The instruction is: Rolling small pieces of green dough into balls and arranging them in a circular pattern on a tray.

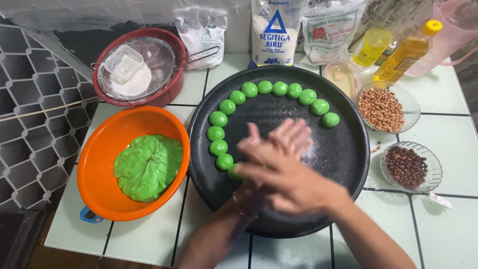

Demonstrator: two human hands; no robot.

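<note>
Twelve green dough balls (264, 87) are counted, arranged in an arc on the black round tray (343, 159). The left hand (276, 142) and right hand (289, 182) are pressed palm to palm above the tray, blurred; any contents cannot be discerned. The nearest ball is located just beside the hands.

White tiled counter (448, 234), w/ black round tray (343, 159), orange bowl (99, 164), red bowl (172, 89), 2 glass nut dishes (413, 102), oil bottle (406, 52), flour bags (274, 30)

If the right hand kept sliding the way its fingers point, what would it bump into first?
The right hand points left across the black tray. It would probably first meet the green dough balls along the tray's left side, though its height above them is unclear.
</note>
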